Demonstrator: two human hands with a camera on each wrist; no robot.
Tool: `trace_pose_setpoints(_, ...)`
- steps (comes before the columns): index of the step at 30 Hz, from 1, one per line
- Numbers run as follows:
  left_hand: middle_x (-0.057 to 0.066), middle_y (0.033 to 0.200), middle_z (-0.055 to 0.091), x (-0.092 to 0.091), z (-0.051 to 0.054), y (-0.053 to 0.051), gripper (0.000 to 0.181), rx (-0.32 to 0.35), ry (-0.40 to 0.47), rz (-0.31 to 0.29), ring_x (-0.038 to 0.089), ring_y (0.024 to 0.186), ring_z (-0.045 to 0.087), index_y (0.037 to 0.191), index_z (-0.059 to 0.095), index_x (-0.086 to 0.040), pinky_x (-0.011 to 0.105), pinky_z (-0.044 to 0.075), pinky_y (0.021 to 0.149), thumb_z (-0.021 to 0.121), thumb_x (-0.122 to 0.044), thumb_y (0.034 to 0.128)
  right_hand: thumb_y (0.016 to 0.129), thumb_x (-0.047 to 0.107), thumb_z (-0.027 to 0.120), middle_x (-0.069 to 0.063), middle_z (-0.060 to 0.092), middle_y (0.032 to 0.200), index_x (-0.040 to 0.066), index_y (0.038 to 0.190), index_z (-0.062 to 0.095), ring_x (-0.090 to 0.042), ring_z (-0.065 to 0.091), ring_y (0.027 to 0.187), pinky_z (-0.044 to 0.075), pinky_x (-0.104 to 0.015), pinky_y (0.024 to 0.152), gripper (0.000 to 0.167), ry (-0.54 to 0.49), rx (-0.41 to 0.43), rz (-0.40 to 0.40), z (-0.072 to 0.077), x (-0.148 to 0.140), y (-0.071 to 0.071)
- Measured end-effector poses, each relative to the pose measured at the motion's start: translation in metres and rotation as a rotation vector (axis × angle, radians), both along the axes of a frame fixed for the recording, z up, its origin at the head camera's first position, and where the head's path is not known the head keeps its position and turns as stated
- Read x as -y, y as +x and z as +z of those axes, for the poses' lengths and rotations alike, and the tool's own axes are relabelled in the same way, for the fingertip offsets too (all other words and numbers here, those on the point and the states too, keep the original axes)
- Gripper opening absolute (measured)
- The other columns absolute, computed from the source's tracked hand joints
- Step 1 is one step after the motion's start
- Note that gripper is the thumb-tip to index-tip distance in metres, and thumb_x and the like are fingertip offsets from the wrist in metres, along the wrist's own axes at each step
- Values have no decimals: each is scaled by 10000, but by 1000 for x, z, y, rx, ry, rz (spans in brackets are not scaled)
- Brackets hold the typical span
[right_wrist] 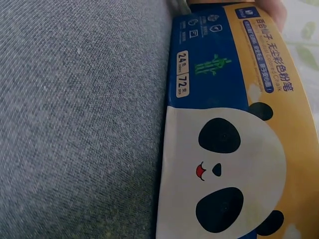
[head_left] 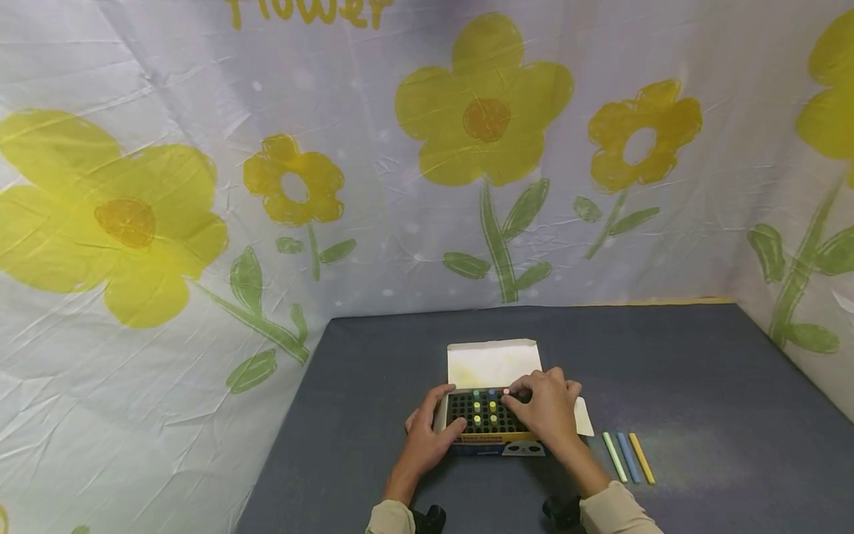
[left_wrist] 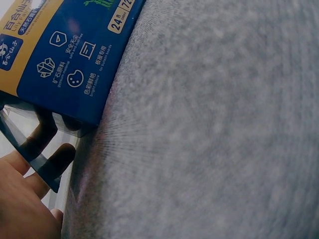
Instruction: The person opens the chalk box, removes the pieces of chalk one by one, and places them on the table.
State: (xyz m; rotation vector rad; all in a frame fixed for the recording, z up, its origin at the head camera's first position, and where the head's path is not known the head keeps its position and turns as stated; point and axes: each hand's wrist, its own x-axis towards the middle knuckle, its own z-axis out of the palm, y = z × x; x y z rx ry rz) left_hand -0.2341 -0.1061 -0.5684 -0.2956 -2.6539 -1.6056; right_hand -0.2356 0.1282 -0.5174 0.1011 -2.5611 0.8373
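An open chalk box (head_left: 490,449) with a black holed insert (head_left: 460,408) stands on the table; its panda-printed side fills much of the right wrist view. My left hand (head_left: 427,437) grips the box's left end, thumb over the near edge; its fingers show beside the blue box side (left_wrist: 65,74) in the left wrist view. At the insert's far side, my right hand (head_left: 550,408) pinches a pink chalk (head_left: 506,391) between thumb and index finger. Left of it stand a blue chalk (head_left: 491,393) and a green chalk (head_left: 477,393), with several yellowish ones nearer.
Right of the box, a pale green chalk (head_left: 614,457), a blue chalk (head_left: 629,458) and a yellow-orange chalk (head_left: 642,458) lie side by side on the grey table (head_left: 700,386). The white lid (head_left: 494,362) is folded back; a white flap (head_left: 583,417) sticks out at the right end.
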Motion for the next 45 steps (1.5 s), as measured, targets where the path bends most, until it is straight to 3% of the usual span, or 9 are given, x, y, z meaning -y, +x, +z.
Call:
trace_pose_setpoints(21, 17, 1485, 528, 1, 0, -1, 570, -7, -2, -8, 342, 1364, 394, 1428, 470, -471, 658, 273, 1047, 713, -430, 914, 816, 212, 860, 47, 671, 672, 200, 805, 776, -200, 445, 792, 203, -586, 877, 86, -78, -11, 41, 2, -1, 1)
trace_pose_setpoints(30, 20, 1455, 544, 0, -1, -2, 571, -13, 0, 1, 351, 1337, 380, 1430, 468, -474, 620, 356, 982, 710, -447, 913, 836, 157, 833, 56, 687, 698, 198, 837, 754, -169, 476, 767, 175, -508, 839, 88, -130, -6, 87, 6, 0, 1)
trace_pose_setpoints(45, 13, 1451, 552, 1, 0, -2, 580, -15, 14, -5, 325, 1331, 395, 1426, 472, -472, 635, 297, 1014, 717, -425, 903, 843, 106, 811, 44, 693, 728, 172, 912, 729, -162, 494, 749, 167, -457, 830, 126, -190, -110, 149, 5, -2, 2)
